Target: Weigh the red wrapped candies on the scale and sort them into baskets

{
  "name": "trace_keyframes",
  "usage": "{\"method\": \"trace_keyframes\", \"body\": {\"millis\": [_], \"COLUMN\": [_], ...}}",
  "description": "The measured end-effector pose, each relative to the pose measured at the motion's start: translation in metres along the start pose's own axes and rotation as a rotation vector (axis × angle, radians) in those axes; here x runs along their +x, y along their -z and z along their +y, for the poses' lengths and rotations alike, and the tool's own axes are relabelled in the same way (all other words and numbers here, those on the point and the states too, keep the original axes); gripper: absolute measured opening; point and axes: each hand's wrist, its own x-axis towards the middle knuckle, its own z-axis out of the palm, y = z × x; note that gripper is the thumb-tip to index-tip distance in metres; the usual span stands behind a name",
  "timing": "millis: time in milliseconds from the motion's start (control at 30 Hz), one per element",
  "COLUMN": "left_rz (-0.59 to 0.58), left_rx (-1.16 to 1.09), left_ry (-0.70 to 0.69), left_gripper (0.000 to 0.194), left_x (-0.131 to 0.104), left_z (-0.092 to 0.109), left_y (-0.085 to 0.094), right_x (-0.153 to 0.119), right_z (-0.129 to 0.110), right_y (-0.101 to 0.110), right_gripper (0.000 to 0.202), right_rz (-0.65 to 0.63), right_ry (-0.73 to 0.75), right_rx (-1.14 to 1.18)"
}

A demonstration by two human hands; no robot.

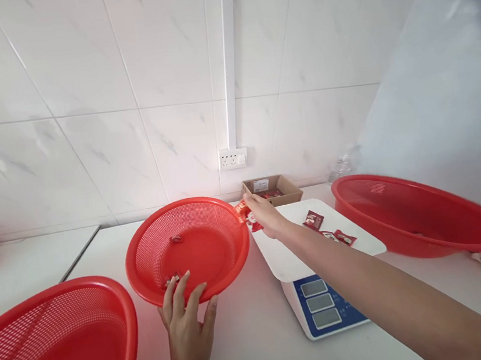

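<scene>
A round red mesh basket [205, 248] stands in the middle, with a few small dark red packets [176, 239] inside. My left hand [187, 321] is at its near rim, fingers spread and reaching over the edge beside the packets at the front. Above the far left corner of a white scale [275, 251], my right hand [262, 212] is closed on red and white packets [252, 220], next to the basket's right rim. Several red packets [313, 220] lie on the scale's plate, partly behind my right forearm.
Another red basket [129, 328] is at the lower left, and a large red basin [416, 182] at the right. A cardboard box [290, 191] with packets stands by the wall below a socket [232, 159]. A clear bottle [342, 167] is behind the basin.
</scene>
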Motion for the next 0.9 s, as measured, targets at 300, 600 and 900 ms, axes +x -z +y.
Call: {"method": "trace_keyframes", "body": {"millis": [300,600,900], "left_rz": [-0.028,0.027,0.019], "left_rx": [-0.013,-0.076,-0.083], "left_ry": [0.035,0.010,0.021], "left_gripper": [0.019,0.019,0.021], "left_x": [-0.002,0.002,0.003], "left_z": [-0.001,0.005,0.004], "left_y": [0.001,0.002,0.002], "right_x": [-0.026,-0.045,-0.069], "right_z": [-0.022,0.070,0.074], "right_y": [0.009,0.156,0.161], "right_gripper": [0.045,0.049,0.053], "right_rz": [-0.345,0.012,-0.064], "right_ry": [-0.042,-0.006,-0.167], "right_rx": [0.196,-0.833,-0.834]}}
